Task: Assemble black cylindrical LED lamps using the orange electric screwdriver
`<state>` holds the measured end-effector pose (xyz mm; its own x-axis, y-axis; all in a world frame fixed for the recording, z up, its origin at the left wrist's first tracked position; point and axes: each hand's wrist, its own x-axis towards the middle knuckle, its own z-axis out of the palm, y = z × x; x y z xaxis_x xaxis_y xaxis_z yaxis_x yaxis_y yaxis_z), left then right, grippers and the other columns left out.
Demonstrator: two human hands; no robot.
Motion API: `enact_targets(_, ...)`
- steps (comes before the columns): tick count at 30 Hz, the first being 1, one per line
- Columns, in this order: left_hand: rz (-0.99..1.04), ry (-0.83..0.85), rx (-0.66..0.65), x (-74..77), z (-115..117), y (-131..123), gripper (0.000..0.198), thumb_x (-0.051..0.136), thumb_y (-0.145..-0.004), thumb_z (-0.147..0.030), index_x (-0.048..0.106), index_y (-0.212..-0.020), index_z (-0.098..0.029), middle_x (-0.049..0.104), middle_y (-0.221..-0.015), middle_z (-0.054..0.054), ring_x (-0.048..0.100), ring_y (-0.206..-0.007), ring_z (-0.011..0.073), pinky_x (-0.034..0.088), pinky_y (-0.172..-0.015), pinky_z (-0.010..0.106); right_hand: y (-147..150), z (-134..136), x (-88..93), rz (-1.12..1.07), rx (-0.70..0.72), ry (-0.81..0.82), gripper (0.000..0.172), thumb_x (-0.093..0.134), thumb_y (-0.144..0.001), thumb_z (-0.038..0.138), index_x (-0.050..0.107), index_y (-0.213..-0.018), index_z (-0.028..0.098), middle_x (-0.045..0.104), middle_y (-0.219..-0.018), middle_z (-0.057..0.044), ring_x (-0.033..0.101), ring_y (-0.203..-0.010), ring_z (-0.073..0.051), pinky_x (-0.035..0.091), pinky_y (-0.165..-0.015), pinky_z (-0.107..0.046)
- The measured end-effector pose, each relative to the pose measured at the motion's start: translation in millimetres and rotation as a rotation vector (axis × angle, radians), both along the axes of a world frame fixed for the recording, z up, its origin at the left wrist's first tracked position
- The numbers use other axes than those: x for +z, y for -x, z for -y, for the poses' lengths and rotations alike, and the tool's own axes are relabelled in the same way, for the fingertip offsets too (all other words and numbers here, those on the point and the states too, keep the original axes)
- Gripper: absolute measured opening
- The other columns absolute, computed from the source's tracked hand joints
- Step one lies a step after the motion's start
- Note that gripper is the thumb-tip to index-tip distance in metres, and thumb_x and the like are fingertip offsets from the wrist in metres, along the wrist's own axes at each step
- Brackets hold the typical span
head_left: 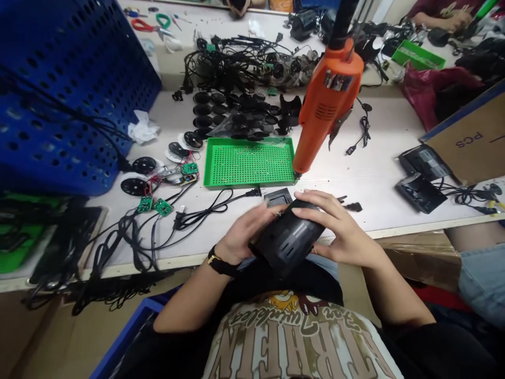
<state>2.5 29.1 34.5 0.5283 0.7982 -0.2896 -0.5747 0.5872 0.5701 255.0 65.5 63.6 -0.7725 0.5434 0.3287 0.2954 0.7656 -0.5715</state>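
Between my two hands is a black plastic housing (294, 237), curved and slotted, tilted over the table's front edge. My left hand (250, 231), with a dark watch at the wrist, grips its left side. My right hand (335, 226) wraps round its right side, fingers across the top. Just behind the housing lies a black square plastic part (278, 198), partly covered by my left hand. An orange electric screwdriver (325, 100) hangs with its tip by the right front corner of a green perforated tray (209, 179), which holds small screws.
Left stand a blue perforated crate (79, 95) and motor assemblies with green circuit boards (162, 207). Power cords (138, 237) trail over the front edge. Black round parts (203, 109) and cables lie behind the tray. Black housings (422, 192) and a cardboard box (469, 142) are right. People sit opposite.
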Motion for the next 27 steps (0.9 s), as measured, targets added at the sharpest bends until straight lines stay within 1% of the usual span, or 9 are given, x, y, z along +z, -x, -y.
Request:
enact_targets(4, 0.03, 0.018, 0.138, -5.7, 7.1, 8.1, 0.097, 0.065, -0.07, -0.092, 0.073, -0.127, -0.013, 0.073, -0.13, 0.022, 0.059, -0.136, 0.0491, 0.048, -0.109, 0.063, 16.8, 6.8, -10.6, -0.206, -0.296, 0.011, 0.08, 0.088, -0.079, 0.036, 0.05, -0.149, 0.035, 0.058, -0.142, -0.011, 0.058, -0.134, -0.033, 0.053, -0.112, -0.058)
enact_targets(6, -0.042, -0.058, 0.27, -15.1, 15.9, 1.7, 0.089, 0.081, -0.063, -0.082, 0.074, -0.125, -0.018, 0.075, -0.128, 0.018, 0.063, -0.131, 0.0457, 0.049, -0.11, 0.061, 29.3, 16.0, -17.9, -0.274, -0.452, 0.023, 0.08, 0.091, -0.074, 0.047, 0.053, -0.144, 0.032, 0.057, -0.133, -0.011, 0.06, -0.128, -0.033, 0.056, -0.107, -0.057)
enact_targets(8, -0.171, -0.147, 0.397, -23.8, 24.1, -10.4, 0.072, 0.096, -0.059, -0.057, 0.077, -0.119, -0.022, 0.078, -0.122, 0.012, 0.068, -0.125, 0.0393, 0.049, -0.113, 0.054, 42.3, 26.1, -22.9, -0.282, -0.54, 0.067, 0.084, 0.092, -0.072, 0.056, 0.053, -0.142, 0.03, 0.057, -0.129, -0.011, 0.061, -0.122, -0.033, 0.058, -0.104, -0.057)
enact_targets(10, -0.265, -0.167, 0.499, -27.3, 28.7, -22.8, 0.065, 0.098, -0.059, -0.046, 0.078, -0.117, -0.023, 0.08, -0.118, 0.009, 0.069, -0.123, 0.0362, 0.049, -0.114, 0.051, 51.2, 33.9, -24.3, -0.258, -0.543, 0.121, 0.089, 0.09, -0.071, 0.061, 0.051, -0.144, 0.029, 0.056, -0.13, -0.012, 0.061, -0.122, -0.033, 0.059, -0.102, -0.056)
enact_targets(13, -0.271, -0.086, 0.628, -22.0, 27.5, -31.6, 0.06, 0.092, -0.065, -0.048, 0.078, -0.117, -0.022, 0.081, -0.114, 0.007, 0.068, -0.126, 0.0365, 0.049, -0.116, 0.052, 45.4, 35.8, -21.8, -0.218, -0.436, 0.228, 0.09, 0.086, -0.076, 0.064, 0.047, -0.15, 0.03, 0.059, -0.135, -0.013, 0.064, -0.121, -0.031, 0.059, -0.101, -0.053)
enact_targets(15, -0.222, -0.012, 0.673, -16.1, 23.4, -29.7, 0.056, 0.087, -0.067, -0.05, 0.078, -0.114, -0.021, 0.081, -0.111, 0.008, 0.067, -0.128, 0.0382, 0.05, -0.114, 0.053, 22.3, 28.6, -21.9, -0.229, -0.445, 0.267, 0.078, 0.078, -0.085, 0.063, 0.05, -0.149, 0.03, 0.063, -0.138, -0.012, 0.066, -0.117, -0.029, 0.059, -0.1, -0.051)
enact_targets(18, -0.077, 0.071, 0.63, -9.7, 17.0, -20.3, 0.058, 0.078, -0.073, -0.059, 0.076, -0.116, -0.019, 0.08, -0.111, 0.012, 0.068, -0.124, 0.0398, 0.054, -0.106, 0.056, -42.4, 5.1, -33.6, -0.239, -0.793, 0.149, 0.056, 0.07, -0.092, 0.058, 0.063, -0.138, 0.026, 0.067, -0.137, -0.013, 0.066, -0.12, -0.029, 0.054, -0.104, -0.053)
enact_targets(23, 0.239, 0.172, 0.446, -6.6, 11.1, -5.9, 0.079, 0.071, -0.079, -0.069, 0.066, -0.131, -0.01, 0.074, -0.101, 0.014, 0.072, -0.083, 0.0251, 0.06, -0.075, 0.038, -176.6, -44.7, -84.7, -0.006, -1.377, -0.292, 0.086, 0.079, -0.069, 0.076, 0.073, -0.126, 0.013, 0.07, -0.125, -0.028, 0.063, -0.125, -0.045, 0.046, -0.107, -0.063)
enact_targets(27, 0.349, 0.183, 0.442, -9.7, 10.0, -4.4, 0.088, 0.066, -0.082, -0.068, 0.056, -0.143, -0.005, 0.068, -0.092, 0.011, 0.063, -0.074, 0.0197, 0.054, -0.065, 0.031, -231.3, -55.5, -122.2, 0.077, -1.626, -0.294, 0.099, 0.084, -0.054, 0.08, 0.072, -0.126, 0.015, 0.069, -0.129, -0.033, 0.058, -0.131, -0.051, 0.04, -0.109, -0.067)
